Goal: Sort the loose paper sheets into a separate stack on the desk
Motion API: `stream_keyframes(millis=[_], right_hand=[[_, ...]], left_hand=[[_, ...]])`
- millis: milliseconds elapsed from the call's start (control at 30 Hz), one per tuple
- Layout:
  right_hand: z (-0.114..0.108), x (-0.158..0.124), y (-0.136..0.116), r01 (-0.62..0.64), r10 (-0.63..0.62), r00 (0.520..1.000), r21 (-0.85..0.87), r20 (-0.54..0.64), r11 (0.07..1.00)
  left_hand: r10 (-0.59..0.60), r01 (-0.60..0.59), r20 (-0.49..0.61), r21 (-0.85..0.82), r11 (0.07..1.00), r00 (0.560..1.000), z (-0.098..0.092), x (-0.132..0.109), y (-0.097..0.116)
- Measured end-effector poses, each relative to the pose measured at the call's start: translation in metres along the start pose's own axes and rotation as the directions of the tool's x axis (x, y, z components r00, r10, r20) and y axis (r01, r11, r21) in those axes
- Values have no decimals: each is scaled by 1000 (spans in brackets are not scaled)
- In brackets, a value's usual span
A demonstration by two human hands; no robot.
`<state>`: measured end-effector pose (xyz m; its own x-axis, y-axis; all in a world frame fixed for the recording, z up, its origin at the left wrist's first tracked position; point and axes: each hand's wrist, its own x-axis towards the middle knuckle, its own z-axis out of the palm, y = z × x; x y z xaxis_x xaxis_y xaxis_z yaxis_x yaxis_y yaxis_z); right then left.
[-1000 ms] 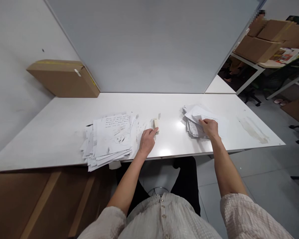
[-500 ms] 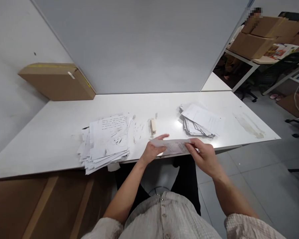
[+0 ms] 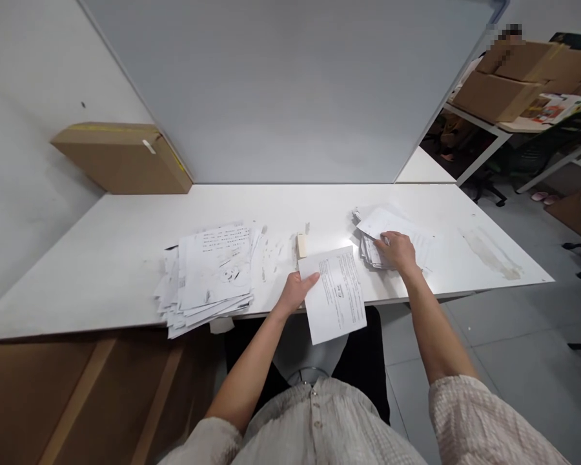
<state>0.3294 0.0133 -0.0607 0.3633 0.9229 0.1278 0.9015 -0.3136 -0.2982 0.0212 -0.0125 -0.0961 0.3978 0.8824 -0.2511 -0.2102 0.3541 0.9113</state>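
Observation:
A printed paper [image 3: 336, 297] hangs from my left hand [image 3: 294, 292], pinched at its left edge with the thumb on top; the lower part extends past the table's front edge. Its top corner partly covers a cream stapler [image 3: 301, 245] on the table. Over at the right paper stack [image 3: 375, 255], my right hand [image 3: 397, 250] has its fingers closed at the edge of the top sheet [image 3: 380, 223], which looks slightly raised. On the left lies a larger, uneven stack of papers [image 3: 215, 271] with writing and a drawing on top.
A cardboard box [image 3: 126, 158] stands at the table's back left, against a grey panel [image 3: 290, 90]. Smudges mark the white table [image 3: 465, 213]. Beyond it on the right are another table with several boxes [image 3: 498, 97], a chair [image 3: 523, 148] and a partly visible person.
My right hand has let go of the paper and moved right to the right stack. The paper in my left hand has swung from edge-on to face-up, with print showing.

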Motion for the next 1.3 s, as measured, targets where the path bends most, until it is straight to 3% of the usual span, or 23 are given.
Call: stream_keyframes(millis=[267,433,500,600,633,700,800,867,933,1033,1133,1300], right_hand=[[0,3,6,-38,40,999,120,-17,992],[-2,2,1,-26,28,999,33,-39,999],[-11,-3,-6,-10,3,980,-36,-198,999],[-41,-23,-21,79,-108,854,-78,-510,994],[-55,-34,-27,120,-129,813,-53,-568,991],[-81,-58,-40,175,-84,780,88,-621,981],[-103,-91,-57,230,94,824,481,-558,846],[-98,-102,-66,220,125,900,682,-418,698],[-78,-104,-72,154,86,957,739,-276,656],[-37,-98,-76,84,19,987,621,-157,779],[-6,-96,-76,81,-23,991,467,-128,881],[13,-102,-78,117,-88,989,276,-117,954]], left_hand=[[62,-63,39,34,997,997,-6,3,-5],[33,-34,51,10,999,998,-6,2,-4],[38,-37,48,-31,999,998,-6,4,-5],[36,-31,53,-82,996,998,-8,6,-8],[34,-29,57,-95,995,998,-8,6,-8],[32,-25,63,-119,993,998,-9,7,-9],[21,-10,70,-148,989,997,-9,8,-10],[6,6,77,-159,987,997,-9,9,-9],[-19,32,80,-164,986,997,-8,8,-8],[-43,53,61,-186,981,997,-6,8,-6],[-15,28,58,-236,971,998,-5,7,-6],[9,3,56,-199,980,998,-5,9,-10]])
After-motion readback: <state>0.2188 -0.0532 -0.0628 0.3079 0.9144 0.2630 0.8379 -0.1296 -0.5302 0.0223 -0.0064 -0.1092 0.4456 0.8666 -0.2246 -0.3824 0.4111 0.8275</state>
